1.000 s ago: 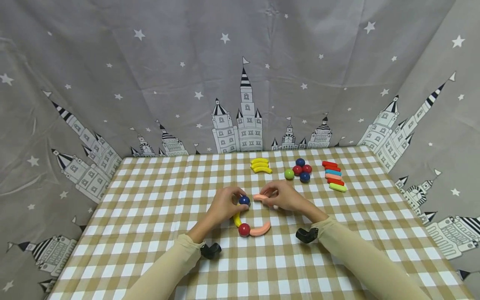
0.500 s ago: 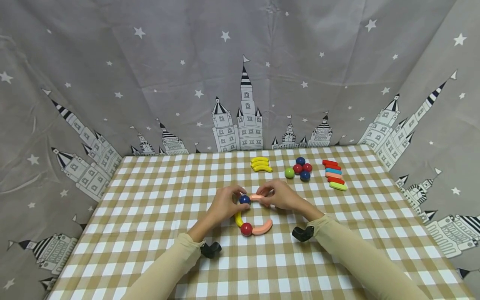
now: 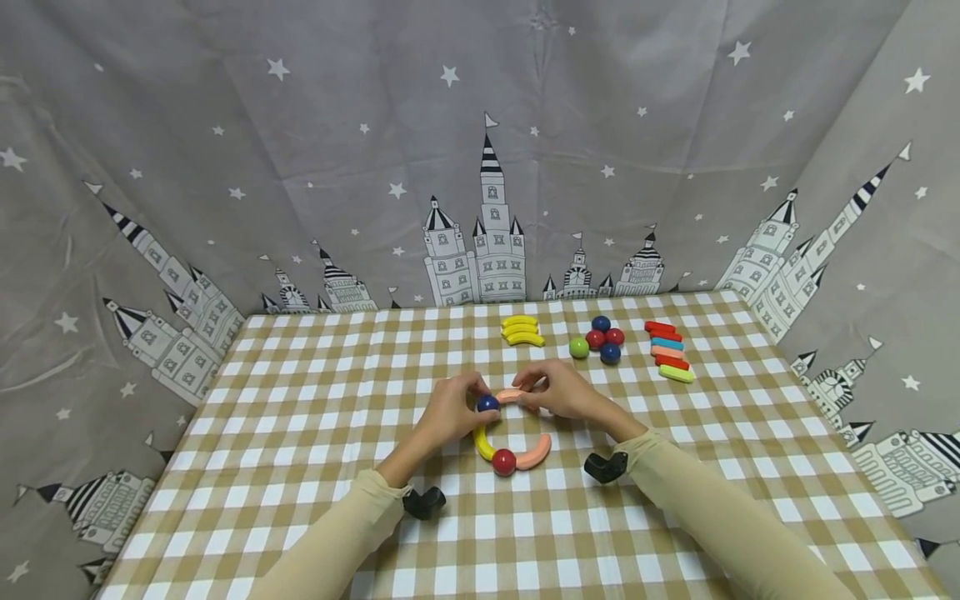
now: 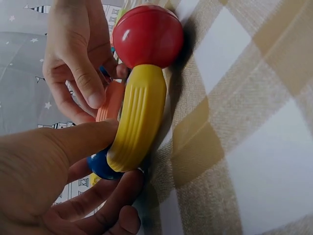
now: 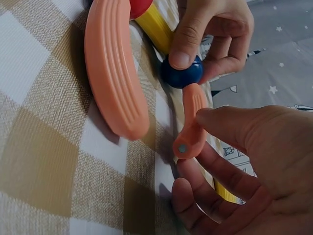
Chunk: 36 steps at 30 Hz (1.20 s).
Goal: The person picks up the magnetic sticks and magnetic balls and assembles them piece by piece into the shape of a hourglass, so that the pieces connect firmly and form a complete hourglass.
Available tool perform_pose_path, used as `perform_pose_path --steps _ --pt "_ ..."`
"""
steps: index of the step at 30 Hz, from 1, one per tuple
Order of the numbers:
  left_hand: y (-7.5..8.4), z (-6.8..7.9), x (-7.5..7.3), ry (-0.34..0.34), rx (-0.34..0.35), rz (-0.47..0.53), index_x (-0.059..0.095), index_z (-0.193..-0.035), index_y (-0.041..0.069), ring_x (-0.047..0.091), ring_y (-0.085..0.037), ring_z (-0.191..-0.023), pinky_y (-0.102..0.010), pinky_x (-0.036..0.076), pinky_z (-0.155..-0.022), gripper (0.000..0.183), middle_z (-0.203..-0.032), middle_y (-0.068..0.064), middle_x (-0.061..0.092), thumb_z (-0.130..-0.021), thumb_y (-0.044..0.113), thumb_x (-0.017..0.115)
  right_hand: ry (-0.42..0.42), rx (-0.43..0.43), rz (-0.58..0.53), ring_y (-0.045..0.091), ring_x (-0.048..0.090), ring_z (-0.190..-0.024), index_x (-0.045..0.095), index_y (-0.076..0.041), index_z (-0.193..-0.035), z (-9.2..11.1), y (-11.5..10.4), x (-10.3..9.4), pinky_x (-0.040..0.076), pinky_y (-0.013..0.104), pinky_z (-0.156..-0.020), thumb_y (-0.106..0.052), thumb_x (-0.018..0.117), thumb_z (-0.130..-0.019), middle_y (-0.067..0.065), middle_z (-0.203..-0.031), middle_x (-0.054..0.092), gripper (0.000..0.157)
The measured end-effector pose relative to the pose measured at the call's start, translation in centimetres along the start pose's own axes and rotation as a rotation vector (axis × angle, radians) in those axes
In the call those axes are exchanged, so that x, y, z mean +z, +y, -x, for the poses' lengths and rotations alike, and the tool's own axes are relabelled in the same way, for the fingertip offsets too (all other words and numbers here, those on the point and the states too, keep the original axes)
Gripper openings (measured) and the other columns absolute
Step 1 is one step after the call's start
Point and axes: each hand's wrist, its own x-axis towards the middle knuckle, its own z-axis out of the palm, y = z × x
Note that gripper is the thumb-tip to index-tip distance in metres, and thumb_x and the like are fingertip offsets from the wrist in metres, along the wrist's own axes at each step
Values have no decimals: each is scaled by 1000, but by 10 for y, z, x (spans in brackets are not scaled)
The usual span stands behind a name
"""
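My left hand (image 3: 452,408) pinches a dark blue ball (image 3: 487,403) between thumb and fingers. A curved yellow stick (image 4: 139,117) runs from that ball to a red ball (image 3: 504,462), whose other side meets a curved orange stick (image 3: 534,452). Between thumb and fingers of my right hand (image 3: 561,390) is a second curved orange stick (image 5: 194,120). One end of it meets the blue ball in the right wrist view; its free end shows a small grey disc. Together the pieces form a ring with a gap at the right.
Behind the hands lie several curved yellow sticks (image 3: 522,331). To their right sits a cluster of blue and red balls with a green ball (image 3: 578,347). Farther right is a row of straight sticks, a blue one (image 3: 666,343) among them. A checked cloth (image 3: 300,400) covers the table.
The orange stick in my right hand has come left to meet the blue ball. The red ball and the lower orange stick have swung to the right.
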Motion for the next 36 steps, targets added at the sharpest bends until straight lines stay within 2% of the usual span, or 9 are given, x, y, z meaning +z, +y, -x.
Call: perform_pose_path --steps 6,9,12,18,22,26,36 --pt "0 2 3 13 -23 -7 64 -88 11 56 -16 -74 -30 46 -68 30 -81 0 66 -78 17 92 33 -108 -20 20 70 -92 72 -4 -117 10 4 -7 57 35 -83 -13 78 -92 7 -103 74 27" --pt "0 3 5 27 -37 -19 63 -89 11 54 -14 -72 -30 45 -66 31 -80 0 65 -78 19 91 50 -133 -41 23 69 -91 70 -2 -120 18 5 -10 57 34 -79 -11 78 -92 13 -108 72 30" --pt "0 3 6 41 -46 -29 62 -88 10 53 -14 -72 -29 44 -65 32 -80 0 65 -79 20 91 64 -94 -44 23 68 -88 68 -3 -124 28 4 -12 56 32 -72 -13 77 -92 14 -109 70 34" --pt "2 4 7 50 -64 -9 60 -85 9 51 -15 -68 -29 42 -60 32 -76 -2 62 -81 21 89 58 72 -34 17 64 -77 66 -8 -128 43 2 -13 52 30 -64 -22 78 -93 6 -101 70 40" --pt "3 4 8 48 -75 -12 59 -84 10 50 -15 -67 -29 41 -60 33 -75 -2 61 -81 23 89 49 128 -23 16 62 -66 66 -11 -127 50 2 -9 51 29 -59 -23 80 -91 4 -96 67 40" --pt "3 4 8 51 -65 -17 58 -84 10 50 -14 -66 -29 41 -59 34 -74 -1 60 -82 24 89 54 152 -35 16 62 -60 66 -12 -126 52 2 -5 53 30 -55 -22 81 -90 4 -93 65 39" --pt "2 6 8 54 -59 -2 59 -86 8 49 -14 -65 -29 41 -58 34 -74 -3 61 -82 23 89 63 133 -30 16 62 -57 67 -11 -123 51 4 -3 52 31 -53 -20 81 -90 4 -91 65 37"
